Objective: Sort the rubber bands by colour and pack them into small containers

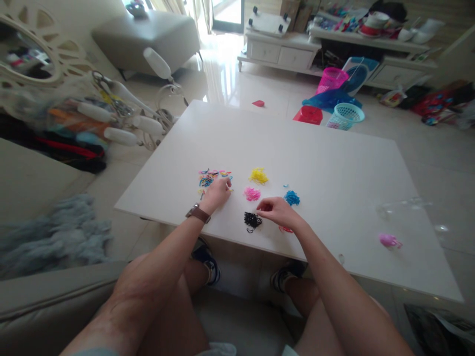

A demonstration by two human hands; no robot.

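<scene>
Small elastic bands lie on a white table [326, 163] in heaps sorted by colour. My left hand [218, 192], with a brown-strapped watch [198, 213] on its wrist, is at the right side of the mixed-colour heap [206, 181], fingers curled together. Just right of the black heap [252, 220], my right hand [276, 209] has its fingertips pinched. Whatever either hand holds is too small to make out. Between and beyond them lie the pink heap [252, 194] and yellow heap [259, 175]. The blue heap [292, 198] sits past my right hand, which partly covers red bands [285, 229].
A single blue band [285, 186] lies apart from the blue heap. A pink-purple object [389, 241] and a clear transparent item [399, 207] are on the table's right side. White lamp arms [148, 124] stand by the left edge. Baskets [345, 116] are on the floor beyond.
</scene>
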